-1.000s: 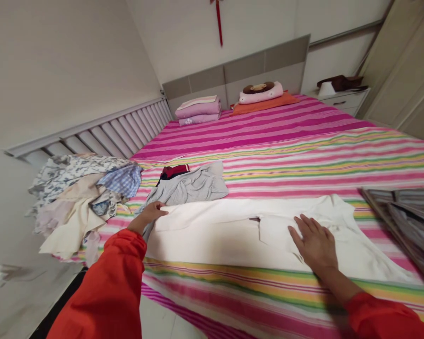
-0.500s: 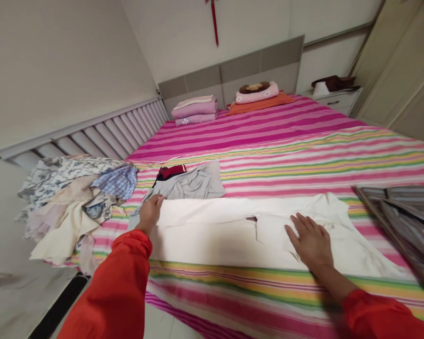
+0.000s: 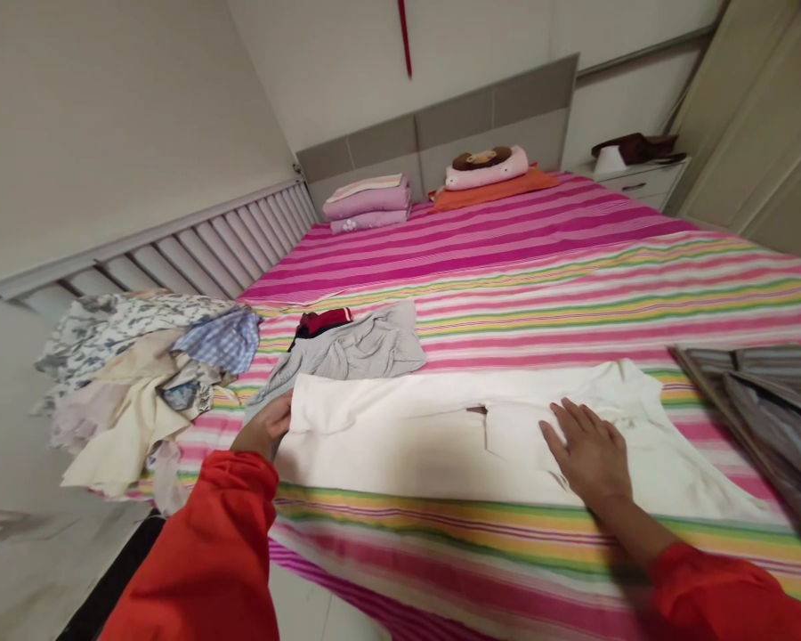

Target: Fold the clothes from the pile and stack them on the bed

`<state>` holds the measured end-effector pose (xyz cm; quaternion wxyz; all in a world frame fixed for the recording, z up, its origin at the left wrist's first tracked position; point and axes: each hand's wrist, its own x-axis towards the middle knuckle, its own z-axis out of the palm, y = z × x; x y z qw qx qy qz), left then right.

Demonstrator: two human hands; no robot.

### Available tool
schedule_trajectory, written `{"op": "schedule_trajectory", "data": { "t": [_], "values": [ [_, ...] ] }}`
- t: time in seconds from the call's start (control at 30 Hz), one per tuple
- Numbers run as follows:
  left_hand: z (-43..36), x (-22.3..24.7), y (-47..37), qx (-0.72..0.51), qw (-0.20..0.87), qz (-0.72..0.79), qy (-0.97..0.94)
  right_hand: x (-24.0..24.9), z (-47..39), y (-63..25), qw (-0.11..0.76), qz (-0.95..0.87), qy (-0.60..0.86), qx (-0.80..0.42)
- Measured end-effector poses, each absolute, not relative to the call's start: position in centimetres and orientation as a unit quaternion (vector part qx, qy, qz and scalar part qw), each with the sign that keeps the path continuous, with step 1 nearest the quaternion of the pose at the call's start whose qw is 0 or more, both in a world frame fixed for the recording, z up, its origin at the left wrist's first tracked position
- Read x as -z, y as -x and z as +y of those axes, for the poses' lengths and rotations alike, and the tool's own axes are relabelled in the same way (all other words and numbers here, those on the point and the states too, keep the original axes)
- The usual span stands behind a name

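A white garment [image 3: 387,454] lies stretched sideways along the near part of the bed, one long strip folded over its upper side and a small dark gap near the middle. At its left end, my left hand [image 3: 264,429] has its fingers closed at the edge; the fingertips are partly hidden by the cloth. My right hand [image 3: 588,452] rests palm down on the garment's right part with fingers spread. Just beyond the left end lies a crumpled grey garment [image 3: 367,347], with a dark red and black piece of cloth [image 3: 324,322] beside it.
A heap of mixed clothes [image 3: 140,374] sits at the bed's left edge beside a slatted rail [image 3: 206,240]. Dark striped cloth [image 3: 767,409] lies at the right. Folded lilac bedding [image 3: 370,203] and a pink pillow [image 3: 487,174] stand by the headboard [image 3: 494,107].
My left hand has moved down and left from the garment's upper left corner to its left edge. My right hand has stayed almost in place on the cloth.
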<state>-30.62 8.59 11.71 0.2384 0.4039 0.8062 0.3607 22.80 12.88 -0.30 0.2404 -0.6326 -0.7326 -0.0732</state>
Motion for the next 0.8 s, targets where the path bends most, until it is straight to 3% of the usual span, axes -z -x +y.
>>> {"op": "schedule_trajectory", "data": {
  "t": [0.2, 0.4, 0.63, 0.8],
  "values": [
    [8.2, -12.0, 30.2, -0.37, 0.342, 0.77, -0.391, 0.1, 12.9, -22.7, 0.237, -0.735, 0.63, 0.083],
    [8.3, -12.0, 29.7, -0.372, 0.309, 0.78, -0.397, 0.0, 12.9, -22.7, 0.235, -0.738, 0.627, 0.085],
    [8.5, -12.4, 30.9, -0.385, 0.184, 0.823, -0.376, 0.1, 12.9, -22.8, 0.233, -0.734, 0.633, 0.076],
    [7.3, -11.8, 30.2, -0.392, 0.261, 0.813, -0.343, 0.2, 12.9, -22.8, 0.234, -0.736, 0.63, 0.077]
  ]
}}
